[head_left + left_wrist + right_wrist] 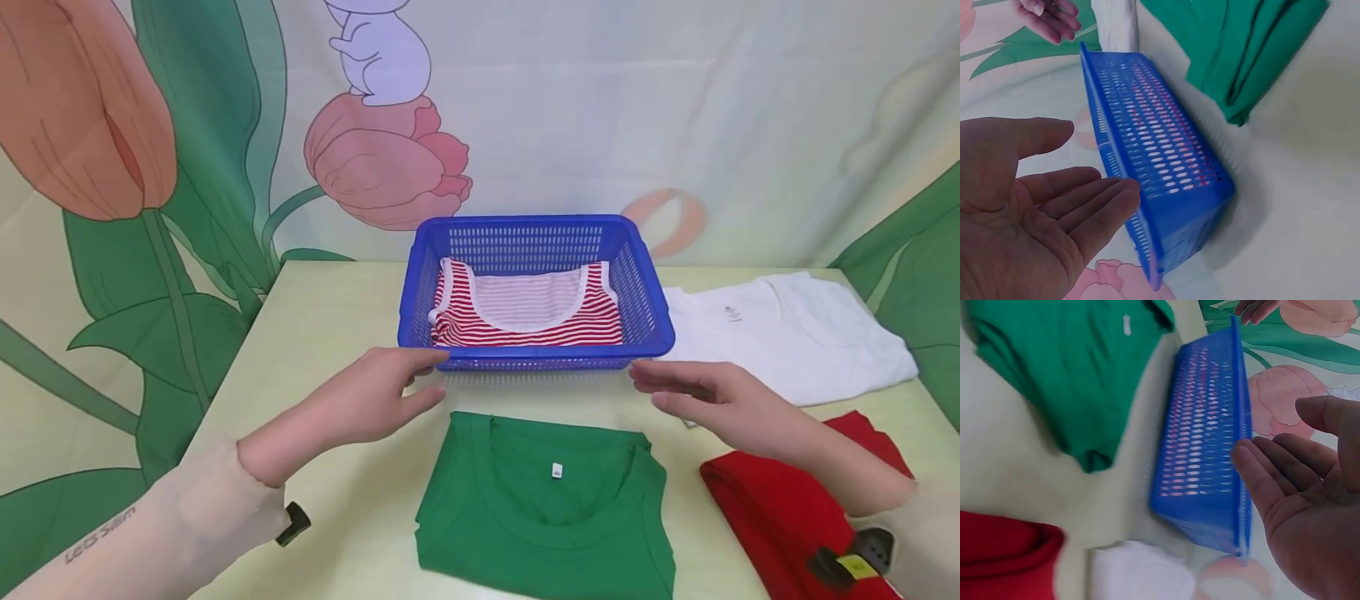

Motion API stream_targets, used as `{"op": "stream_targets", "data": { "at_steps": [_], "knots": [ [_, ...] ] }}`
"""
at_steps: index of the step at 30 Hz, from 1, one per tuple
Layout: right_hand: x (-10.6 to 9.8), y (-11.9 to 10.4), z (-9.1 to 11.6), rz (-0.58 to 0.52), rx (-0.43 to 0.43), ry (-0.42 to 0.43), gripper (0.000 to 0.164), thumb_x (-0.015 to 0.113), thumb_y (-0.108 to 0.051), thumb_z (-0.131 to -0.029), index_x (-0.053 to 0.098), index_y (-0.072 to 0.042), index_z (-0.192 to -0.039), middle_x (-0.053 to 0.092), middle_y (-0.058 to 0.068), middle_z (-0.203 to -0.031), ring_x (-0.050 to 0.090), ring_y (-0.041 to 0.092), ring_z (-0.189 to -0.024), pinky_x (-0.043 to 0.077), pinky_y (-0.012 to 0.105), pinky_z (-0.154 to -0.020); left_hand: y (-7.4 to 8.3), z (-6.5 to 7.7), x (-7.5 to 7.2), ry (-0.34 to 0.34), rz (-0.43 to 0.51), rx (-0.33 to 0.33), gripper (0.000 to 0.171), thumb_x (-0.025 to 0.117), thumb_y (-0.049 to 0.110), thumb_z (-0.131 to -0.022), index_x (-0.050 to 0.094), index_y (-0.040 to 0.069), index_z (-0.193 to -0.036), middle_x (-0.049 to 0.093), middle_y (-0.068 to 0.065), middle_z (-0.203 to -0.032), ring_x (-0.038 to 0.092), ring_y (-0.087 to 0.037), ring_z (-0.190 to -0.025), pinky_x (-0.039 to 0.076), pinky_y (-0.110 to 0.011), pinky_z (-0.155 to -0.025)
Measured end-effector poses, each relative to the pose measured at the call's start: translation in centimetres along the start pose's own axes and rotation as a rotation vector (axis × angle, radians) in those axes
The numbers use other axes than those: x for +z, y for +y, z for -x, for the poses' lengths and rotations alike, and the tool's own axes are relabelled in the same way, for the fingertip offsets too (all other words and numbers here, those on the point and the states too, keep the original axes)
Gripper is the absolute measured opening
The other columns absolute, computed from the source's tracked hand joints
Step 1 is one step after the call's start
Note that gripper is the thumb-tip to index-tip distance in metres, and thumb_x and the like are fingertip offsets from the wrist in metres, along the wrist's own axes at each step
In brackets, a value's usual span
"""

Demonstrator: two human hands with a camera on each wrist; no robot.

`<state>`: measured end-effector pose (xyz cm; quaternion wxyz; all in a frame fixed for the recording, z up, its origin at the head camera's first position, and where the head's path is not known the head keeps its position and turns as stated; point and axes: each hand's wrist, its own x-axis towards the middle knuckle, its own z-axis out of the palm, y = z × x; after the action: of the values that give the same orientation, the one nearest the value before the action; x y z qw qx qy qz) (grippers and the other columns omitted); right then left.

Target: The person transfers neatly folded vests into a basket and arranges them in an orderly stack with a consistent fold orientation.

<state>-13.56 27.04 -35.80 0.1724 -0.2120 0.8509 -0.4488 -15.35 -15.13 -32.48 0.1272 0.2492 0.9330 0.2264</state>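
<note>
A blue plastic basket stands at the back of the table with a folded red-and-white striped tank top inside. My left hand is at its front left corner, fingertips right by the rim, thumb apart from the fingers. At the front right corner my right hand mirrors it, fingers extended and nothing in the palm. Both wrist views show the palms beside the basket rim, fingers loosely straight. In front of the basket, between the forearms, lies a folded green top with a small white label.
Right of the basket lies a folded white shirt. Nearer, a folded red garment lies partly under the right forearm. The pale table ends at a printed fabric backdrop close behind the basket.
</note>
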Motion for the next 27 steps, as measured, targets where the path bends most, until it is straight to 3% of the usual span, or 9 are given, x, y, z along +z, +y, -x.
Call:
{"op": "stream_targets", "data": {
  "at_steps": [7,13,20,27],
  "knots": [
    [1.5,2.4,2.0,-0.097,0.075,-0.068,0.053,0.060,-0.022,-0.111,0.050,0.004,-0.156,0.059,0.021,-0.152,0.060,0.039,-0.138,0.057,0.022,-0.098,-1.3,1.3,2.2,-0.064,0.065,-0.018,0.044,0.066,0.019,-0.107,0.062,-0.004,-0.144,0.068,-0.021,-0.140,0.071,-0.035,-0.122,0.057,-0.051,-0.105],
    [2.3,4.1,3.1,-0.121,0.117,-0.094,0.055,0.062,-0.025,-0.110,0.051,0.005,-0.154,0.062,0.020,-0.150,0.063,0.033,-0.136,0.055,0.018,-0.097,-2.3,2.0,4.1,-0.114,0.193,-0.064,0.046,0.066,0.020,-0.107,0.061,-0.005,-0.144,0.066,-0.023,-0.143,0.072,-0.033,-0.121,0.060,-0.048,-0.101],
    [3.1,5.6,4.6,-0.210,0.207,-0.122,0.058,0.061,-0.026,-0.110,0.047,0.005,-0.157,0.063,0.018,-0.150,0.066,0.018,-0.132,0.055,0.016,-0.096,-2.9,2.7,5.8,-0.116,0.331,-0.125,0.046,0.069,0.022,-0.105,0.063,-0.005,-0.142,0.070,-0.021,-0.137,0.074,-0.032,-0.116,0.062,-0.046,-0.095],
    [3.3,6.6,5.6,-0.249,0.290,-0.125,0.061,0.061,-0.028,-0.110,0.044,0.004,-0.159,0.062,0.017,-0.151,0.066,0.024,-0.133,0.059,0.023,-0.096,-3.2,3.4,6.6,-0.138,0.502,-0.216,0.049,0.068,0.021,-0.104,0.061,-0.009,-0.142,0.075,-0.016,-0.126,0.077,-0.030,-0.107,0.063,-0.043,-0.092]
  ]
}}
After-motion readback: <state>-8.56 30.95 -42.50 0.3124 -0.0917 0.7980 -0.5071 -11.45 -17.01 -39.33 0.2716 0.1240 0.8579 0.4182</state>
